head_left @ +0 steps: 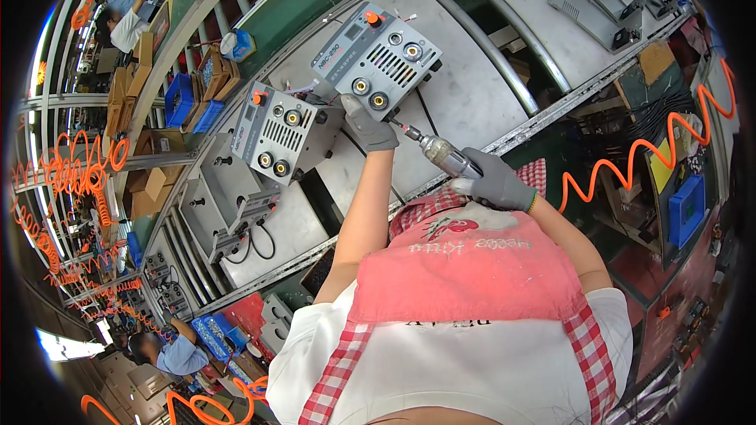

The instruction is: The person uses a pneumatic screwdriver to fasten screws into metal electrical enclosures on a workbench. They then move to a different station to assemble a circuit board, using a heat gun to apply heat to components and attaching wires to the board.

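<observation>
At the lower corner of a grey welding machine front panel (378, 59), my gloved left hand (368, 124) grips the edge, fingers partly hidden. The panel has an orange knob, round sockets and vent slots. My gloved right hand (498, 179) is closed round a power screwdriver (443, 154) with a metal body. Its bit points left at the panel's lower edge, close beside my left hand; whether it touches a screw is too small to tell. A second, similar machine (276, 138) stands just left of my left hand.
Further left, an open grey metal housing (228, 197) with black cables sits on the conveyor line. Grey sheet-metal covers (591, 12) lie at the far right. An orange coiled hose (622, 165) hangs on the right, near a blue bin (687, 208). Other people work at the left.
</observation>
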{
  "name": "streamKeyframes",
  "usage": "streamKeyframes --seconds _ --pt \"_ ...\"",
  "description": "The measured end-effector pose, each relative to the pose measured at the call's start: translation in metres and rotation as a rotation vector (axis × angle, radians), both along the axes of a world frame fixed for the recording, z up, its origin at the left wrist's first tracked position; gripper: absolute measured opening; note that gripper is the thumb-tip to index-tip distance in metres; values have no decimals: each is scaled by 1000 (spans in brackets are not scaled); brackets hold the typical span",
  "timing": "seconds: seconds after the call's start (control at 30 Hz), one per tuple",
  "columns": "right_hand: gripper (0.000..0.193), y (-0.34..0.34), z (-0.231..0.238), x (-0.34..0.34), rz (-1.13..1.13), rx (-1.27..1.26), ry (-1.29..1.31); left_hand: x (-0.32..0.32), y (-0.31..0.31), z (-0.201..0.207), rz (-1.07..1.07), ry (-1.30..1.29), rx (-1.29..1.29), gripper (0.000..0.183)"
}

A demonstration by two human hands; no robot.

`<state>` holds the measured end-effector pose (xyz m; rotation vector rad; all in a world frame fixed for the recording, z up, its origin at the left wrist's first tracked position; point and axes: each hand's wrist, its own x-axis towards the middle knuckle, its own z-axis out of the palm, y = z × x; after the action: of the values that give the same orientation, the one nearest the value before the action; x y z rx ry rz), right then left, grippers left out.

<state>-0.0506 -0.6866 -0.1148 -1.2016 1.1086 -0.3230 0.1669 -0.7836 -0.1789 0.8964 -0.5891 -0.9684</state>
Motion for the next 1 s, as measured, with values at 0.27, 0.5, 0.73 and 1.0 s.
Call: streamKeyframes --seconds 0.27,0.5,0.73,1.0 --pt "46 2 -6 -1 -11 58 -58 -7 3 0 18 6 23 50" --pt "47 12 -23 -7 -141 458 -522 -18 4 -9 48 41 35 56" --pt "57 13 -37 -9 -62 763 -968 -26 5 1 47 89 45 57" --pt "45 14 5 2 -72 251 -142 -23 6 -8 77 12 116 56"
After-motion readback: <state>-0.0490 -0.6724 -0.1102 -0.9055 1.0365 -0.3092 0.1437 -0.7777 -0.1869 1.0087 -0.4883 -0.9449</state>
